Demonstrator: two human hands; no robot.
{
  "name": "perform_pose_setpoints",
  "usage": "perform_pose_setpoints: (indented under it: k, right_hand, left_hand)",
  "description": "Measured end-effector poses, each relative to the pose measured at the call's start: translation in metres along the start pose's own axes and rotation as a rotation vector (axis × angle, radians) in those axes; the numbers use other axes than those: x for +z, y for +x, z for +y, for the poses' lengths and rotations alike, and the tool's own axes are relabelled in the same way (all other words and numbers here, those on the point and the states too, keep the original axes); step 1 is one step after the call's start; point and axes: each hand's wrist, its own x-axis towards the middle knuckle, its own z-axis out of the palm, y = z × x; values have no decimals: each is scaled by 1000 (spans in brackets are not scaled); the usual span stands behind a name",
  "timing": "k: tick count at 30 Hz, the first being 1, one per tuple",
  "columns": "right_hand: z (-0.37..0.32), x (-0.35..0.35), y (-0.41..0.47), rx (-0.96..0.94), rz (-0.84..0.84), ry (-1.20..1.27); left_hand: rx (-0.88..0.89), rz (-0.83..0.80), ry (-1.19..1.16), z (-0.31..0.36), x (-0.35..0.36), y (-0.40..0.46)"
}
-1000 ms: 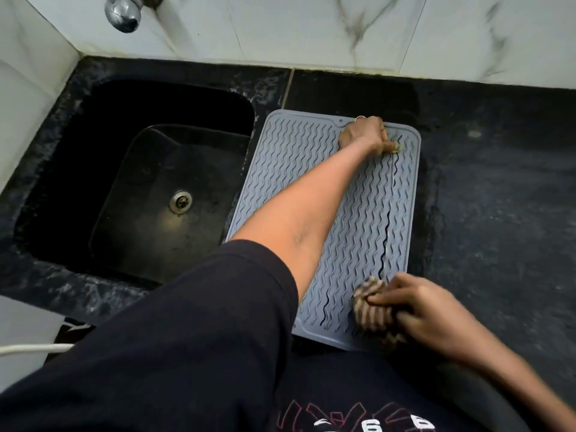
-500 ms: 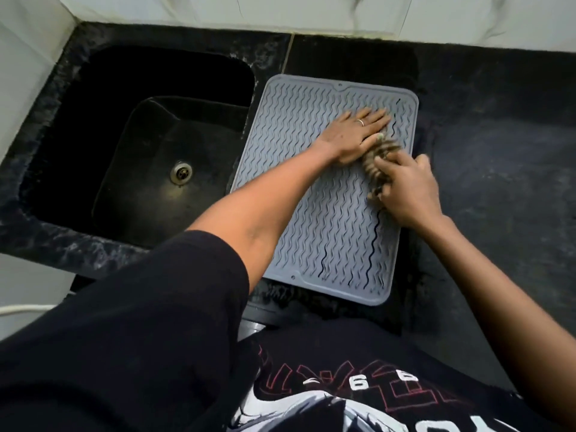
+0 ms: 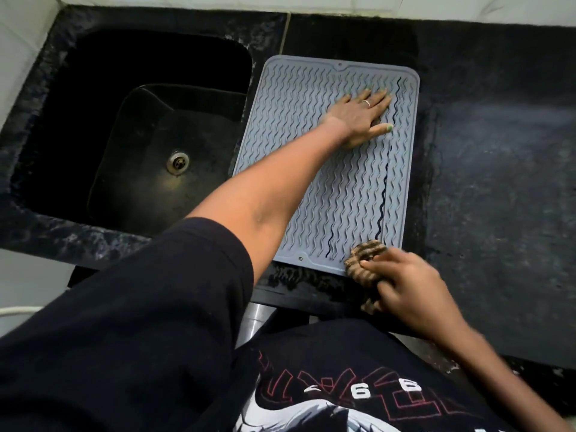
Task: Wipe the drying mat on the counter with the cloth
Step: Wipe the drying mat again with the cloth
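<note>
A grey drying mat with wavy ridges lies on the black counter, just right of the sink. My left hand rests flat on the mat's far half, fingers spread, a ring on one finger. A bunched brown striped cloth sits at the mat's near right corner, partly over the edge, with my right hand closed around it. Two dark wavy lines run along the mat's right side.
A black sink with a metal drain is set into the counter to the left. White marble tiles back the counter. My black sleeve and printed shirt fill the lower part of the view.
My right hand has dragged the cloth from the mat's far right, beside my left hand, down to the near right corner. My left hand stays flat on the far half.
</note>
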Motion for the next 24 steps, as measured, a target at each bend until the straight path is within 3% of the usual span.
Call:
perform_pose_setpoints:
  k: [2, 5, 9, 15, 18, 20, 22, 24]
  right_hand:
    - [1, -25, 22, 65, 52, 239]
    - [10, -49, 70, 97, 348, 143]
    - [5, -28, 91, 193, 206, -184]
    - [-8, 18, -6, 103, 36, -424]
    - [-9, 3, -21, 63, -98, -404]
    - [-11, -20, -7, 72, -159, -216]
    - [-22, -32, 15, -19, -41, -123]
    - [-44, -22, 37, -172, 93, -180]
  left_hand:
    - [27, 7, 19, 0, 2, -6]
    - [87, 32, 51, -1, 10, -21]
    - [99, 70, 50, -2, 21, -32]
    - [83, 59, 28, -5, 21, -36]
    - [130, 88, 8, -9, 14, -41]
    - [149, 149, -47, -22, 9, -53]
    - [115, 189, -98, -41, 3, -70]
    - [74, 163, -106, -57, 3, -85]
